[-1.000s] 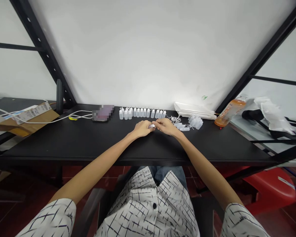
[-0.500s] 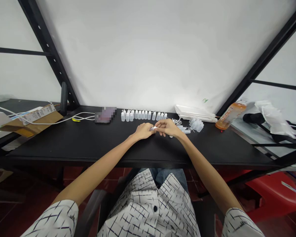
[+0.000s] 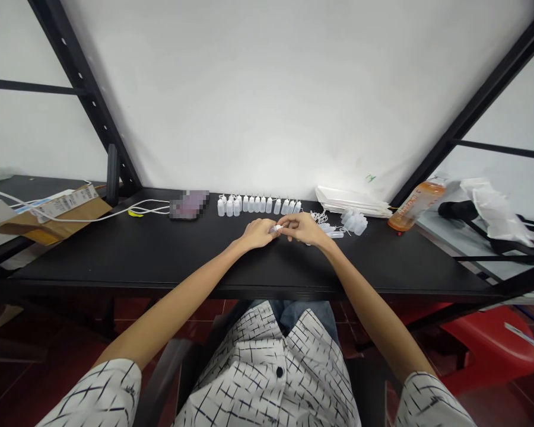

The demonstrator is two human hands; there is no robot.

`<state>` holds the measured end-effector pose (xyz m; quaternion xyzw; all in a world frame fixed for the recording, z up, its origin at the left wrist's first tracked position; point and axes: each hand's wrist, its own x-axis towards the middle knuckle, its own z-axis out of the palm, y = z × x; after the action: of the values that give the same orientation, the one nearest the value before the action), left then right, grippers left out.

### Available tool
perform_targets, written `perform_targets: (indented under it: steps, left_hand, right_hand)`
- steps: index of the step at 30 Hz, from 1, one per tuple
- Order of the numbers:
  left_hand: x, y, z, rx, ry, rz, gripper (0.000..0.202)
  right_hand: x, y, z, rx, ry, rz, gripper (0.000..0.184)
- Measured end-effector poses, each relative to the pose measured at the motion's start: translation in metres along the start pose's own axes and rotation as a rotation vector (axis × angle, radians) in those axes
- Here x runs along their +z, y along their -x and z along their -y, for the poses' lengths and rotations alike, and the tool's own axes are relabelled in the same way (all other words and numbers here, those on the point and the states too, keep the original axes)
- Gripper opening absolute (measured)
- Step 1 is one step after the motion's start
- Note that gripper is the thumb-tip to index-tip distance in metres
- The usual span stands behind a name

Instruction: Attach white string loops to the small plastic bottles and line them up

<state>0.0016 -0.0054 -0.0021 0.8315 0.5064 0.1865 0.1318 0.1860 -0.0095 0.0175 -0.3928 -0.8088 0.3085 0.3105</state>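
Note:
Over the middle of the black table, my left hand (image 3: pixel 258 233) is closed around a small translucent dropper bottle (image 3: pixel 273 229), which lies tilted in the fingers. The fingertips of my right hand (image 3: pixel 299 228) pinch the white cap (image 3: pixel 279 227) at the bottle's end. Behind my hands stands a row of small capped dropper bottles (image 3: pixel 251 205), upright near the wall. Just right of my right hand lie loose white caps (image 3: pixel 319 218) and several bottles without caps (image 3: pixel 355 222), on their sides. My fingers partly hide the held bottle.
A stack of white plastic bags (image 3: pixel 351 201) lies behind the loose bottles. An orange-labelled bottle (image 3: pixel 416 206) leans at the table's right end. To the left are a blurred-out phone-like thing (image 3: pixel 189 204), a white cable (image 3: pixel 115 214) and a cardboard box (image 3: pixel 56 222). Black frame posts flank the table.
Both hands stay together at the bottle. The right fingers have shifted slightly around the cap, and the view has tilted a little.

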Motion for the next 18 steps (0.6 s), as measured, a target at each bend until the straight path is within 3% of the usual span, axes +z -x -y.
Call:
perform_targets:
  steps: [3,7,9,11,18]
  left_hand:
    - [0.0007,0.0002,0.0003,0.005,-0.008,0.001,0.027]
    - [0.0011,-0.0009,0.0004,0.0,-0.02,-0.003,0.028]
    - [0.0008,-0.0016,0.0002,-0.005,-0.031,-0.006,0.029]
    - [0.0005,-0.002,0.0,-0.007,-0.034,-0.006,0.028]
    - [0.0006,0.0004,-0.0005,0.005,-0.027,-0.01,0.025]
  right_hand:
    - [0.003,-0.0003,-0.0004,0.006,0.035,0.019,0.034]
    - [0.0027,-0.0009,0.0021,-0.053,0.265,-0.027,0.043]
    - [0.0005,-0.001,0.0035,-0.09,0.333,-0.086,0.035]
    - [-0.0016,-0.0006,0.0043,-0.103,0.281,-0.113,0.022]
    - [0.0014,-0.0006,0.0016,-0.051,0.129,-0.009,0.016]
